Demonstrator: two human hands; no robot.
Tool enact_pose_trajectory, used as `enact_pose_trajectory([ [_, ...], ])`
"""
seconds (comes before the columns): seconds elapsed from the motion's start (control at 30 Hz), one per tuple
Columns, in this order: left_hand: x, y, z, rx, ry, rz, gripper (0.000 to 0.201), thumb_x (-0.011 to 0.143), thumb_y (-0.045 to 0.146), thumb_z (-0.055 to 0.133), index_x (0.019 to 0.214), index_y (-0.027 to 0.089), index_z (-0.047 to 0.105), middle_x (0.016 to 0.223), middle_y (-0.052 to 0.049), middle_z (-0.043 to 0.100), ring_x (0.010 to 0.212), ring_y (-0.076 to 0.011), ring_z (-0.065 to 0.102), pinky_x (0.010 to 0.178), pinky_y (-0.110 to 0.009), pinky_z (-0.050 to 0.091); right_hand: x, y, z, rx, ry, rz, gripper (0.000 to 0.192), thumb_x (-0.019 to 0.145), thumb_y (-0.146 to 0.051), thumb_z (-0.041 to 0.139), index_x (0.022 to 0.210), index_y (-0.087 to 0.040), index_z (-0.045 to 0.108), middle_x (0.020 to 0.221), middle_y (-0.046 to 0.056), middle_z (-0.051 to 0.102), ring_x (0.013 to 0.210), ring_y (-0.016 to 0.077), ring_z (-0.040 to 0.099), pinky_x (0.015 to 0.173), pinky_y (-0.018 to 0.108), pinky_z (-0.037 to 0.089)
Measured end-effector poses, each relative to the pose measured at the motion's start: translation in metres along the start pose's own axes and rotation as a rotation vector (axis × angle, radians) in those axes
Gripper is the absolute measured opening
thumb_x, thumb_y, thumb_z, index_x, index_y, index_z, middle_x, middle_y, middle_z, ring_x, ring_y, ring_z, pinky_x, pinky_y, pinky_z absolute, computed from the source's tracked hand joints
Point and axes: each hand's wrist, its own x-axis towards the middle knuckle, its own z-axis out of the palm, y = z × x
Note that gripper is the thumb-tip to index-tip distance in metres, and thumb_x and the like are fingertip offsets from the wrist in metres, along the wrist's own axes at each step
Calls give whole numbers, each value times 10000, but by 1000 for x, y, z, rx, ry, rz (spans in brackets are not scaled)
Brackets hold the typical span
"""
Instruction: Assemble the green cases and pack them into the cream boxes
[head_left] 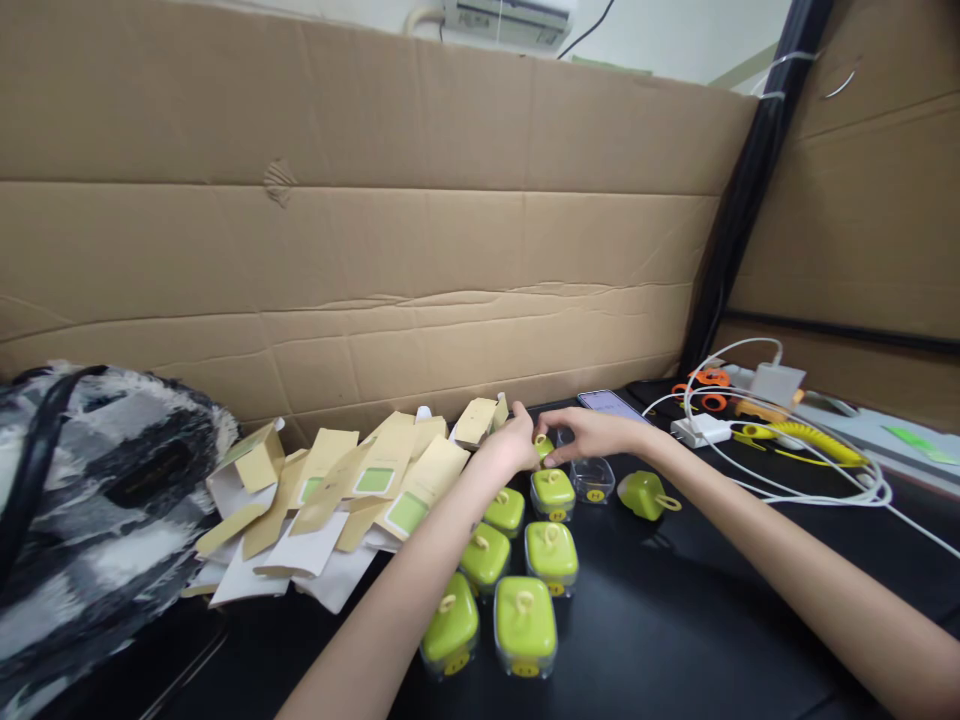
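Observation:
A small clear container with a green lid (541,444) stands at the far end of the rows, between my two hands. My right hand (583,433) curls its thumb and fingers around the lid from the right. My left hand (519,440) is closed against the container's left side, most of its fingers hidden. Nearer me stand several matching green-lidded containers (525,620) in two rows, each lid with a pale yellow loop. An open clear container (592,482) with a yellow label sits to the right of my right hand's fingertips, and a loose green lid (646,496) lies tilted beside it.
Opened cardboard boxes (322,510) are heaped on the left, beside a black, white and grey bag (112,500). A phone (609,404) lies behind my right hand. White cables (810,490), a charger (701,431) and orange scissors (709,388) occupy the right. A cardboard wall (390,230) rises behind.

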Motion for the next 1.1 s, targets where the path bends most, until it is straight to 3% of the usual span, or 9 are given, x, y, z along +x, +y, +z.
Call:
enact_pose_trajectory([
  [0.2,-2,0,-1,72,-97,49,313,935,297,602,1223,180,569,1247,-91,604,1046,-243,634,869,-448,550,3,4,2,-111,52,34,240,941,-306,606,1143,-177,622,1175,65,649,987,211,655,841,426,546],
  [0.4,-2,7,-5,204,-125,-4,311,932,300,607,1213,171,573,1229,-89,612,1035,-242,639,858,-446,553,-22,23,-36,-276,202,175,297,946,-306,595,1222,-195,584,1267,82,604,1066,235,626,886,459,526],
  [0.5,4,12,-10,275,-163,-33,288,933,302,605,1194,180,588,1221,-81,618,1033,-241,639,858,-434,554,-38,37,-47,-354,174,263,289,943,-309,599,1210,-199,591,1266,81,605,1063,233,626,891,460,523],
  [0.6,10,14,-17,331,-179,-20,277,936,302,600,1190,191,592,1225,-80,617,1033,-238,639,859,-428,554,-41,44,-40,-386,121,320,305,941,-311,602,1225,-200,584,1269,82,603,1063,235,627,889,462,524],
  [0.77,18,17,-21,356,-76,218,358,929,310,608,1258,183,545,1298,-99,572,1096,-264,611,901,-480,530,-29,47,-21,-366,113,372,295,938,-307,608,1209,-192,593,1274,82,600,1073,238,623,890,464,523],
  [0.87,26,22,-17,371,-49,360,364,932,311,602,1269,189,540,1328,-102,553,1128,-273,592,929,-499,513,-28,48,-23,-321,173,408,284,940,-308,605,1198,-190,596,1253,80,610,1046,229,633,872,451,532],
  [1.1,48,21,-3,437,-103,325,342,926,315,613,1236,179,565,1294,-96,580,1117,-268,601,930,-497,511,-38,42,-43,-64,355,385,303,943,-316,601,1211,-175,579,1167,69,641,938,203,665,783,404,566],
])
